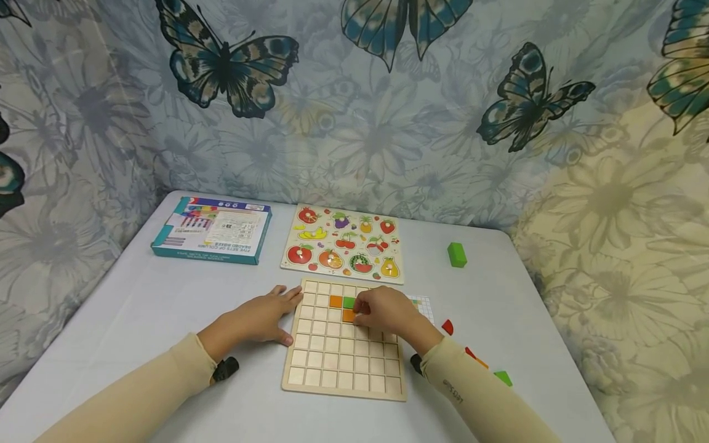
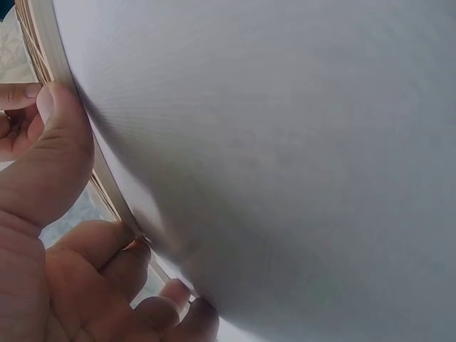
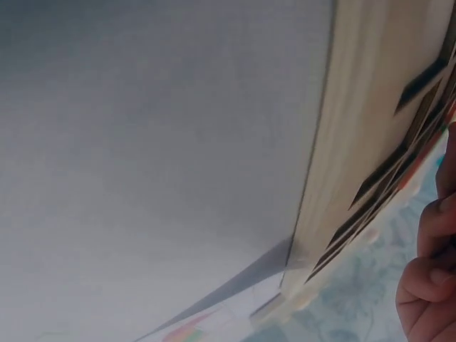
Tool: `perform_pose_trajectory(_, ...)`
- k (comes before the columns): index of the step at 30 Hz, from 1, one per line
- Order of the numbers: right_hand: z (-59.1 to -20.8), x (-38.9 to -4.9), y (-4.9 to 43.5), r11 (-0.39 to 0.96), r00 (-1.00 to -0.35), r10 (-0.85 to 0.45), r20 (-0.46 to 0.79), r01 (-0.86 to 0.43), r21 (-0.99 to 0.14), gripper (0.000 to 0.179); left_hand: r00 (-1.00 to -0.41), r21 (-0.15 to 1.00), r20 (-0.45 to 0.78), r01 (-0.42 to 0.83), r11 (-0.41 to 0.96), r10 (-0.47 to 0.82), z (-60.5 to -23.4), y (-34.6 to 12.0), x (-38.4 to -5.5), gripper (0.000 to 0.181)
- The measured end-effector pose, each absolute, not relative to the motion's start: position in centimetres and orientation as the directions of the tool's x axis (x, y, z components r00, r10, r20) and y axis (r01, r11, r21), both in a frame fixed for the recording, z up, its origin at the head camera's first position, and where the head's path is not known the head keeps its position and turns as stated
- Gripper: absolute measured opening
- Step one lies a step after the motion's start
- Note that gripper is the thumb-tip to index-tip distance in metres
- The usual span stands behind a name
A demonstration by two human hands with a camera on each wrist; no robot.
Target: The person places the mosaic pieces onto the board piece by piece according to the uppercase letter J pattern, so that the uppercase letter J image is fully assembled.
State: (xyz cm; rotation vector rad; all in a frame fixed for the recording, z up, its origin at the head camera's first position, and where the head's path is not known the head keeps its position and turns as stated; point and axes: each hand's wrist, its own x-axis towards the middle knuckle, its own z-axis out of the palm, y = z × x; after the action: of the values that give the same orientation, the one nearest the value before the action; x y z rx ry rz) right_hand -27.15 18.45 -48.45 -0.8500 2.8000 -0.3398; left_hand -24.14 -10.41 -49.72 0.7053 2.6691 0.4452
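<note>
While touching the wooden grid board (image 1: 343, 392) with left hand (image 1: 257, 315) spread, curling right hand (image 1: 384, 311) above it at green tile (image 1: 348, 303) and orange tiles (image 1: 335, 301); cannot tell whether pinching one. Beyond left hand, can read "FIVE SETS OF COLUMN BEADED BOXES" on box (image 1: 213, 232).

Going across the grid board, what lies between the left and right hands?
Between the left hand and right hand, the head view shows bare squares, an orange tile, a green tile and a second orange tile.
</note>
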Motion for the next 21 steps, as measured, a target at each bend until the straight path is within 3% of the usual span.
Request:
perform_pose_trajectory(6, -48.4, -27.3, 18.2, 0.799, -0.805, -0.581, -0.118, -0.537, -0.269, 0.012, -0.813, 0.385, -0.242, 0.42, 0.822, 0.529, -49.4, -10.4, -24.0, 0.097)
perform_pose_trajectory(11, -47.1, -27.0, 20.1, 0.827, -0.842, -0.528, -0.108, -0.481, -0.291, 0.017, -0.811, 0.388, -0.243, 0.421, 0.82, 0.531, -49.0, -10.1, -24.0, 0.097)
perform_pose_trajectory(16, -45.8, -26.0, 26.0, 0.847, -0.89, -0.435, -0.137, -0.352, -0.399, 0.024, -0.811, 0.391, -0.254, 0.412, 0.823, 0.527, -48.8, -9.9, -24.1, 0.097)
perform_pose_trajectory(21, -45.8, -23.6, 33.9, 0.855, -0.924, -0.285, -0.254, -0.125, -0.503, 0.029, -0.813, 0.393, -0.265, 0.4, 0.828, 0.518, -49.0, -10.0, -24.0, 0.097)
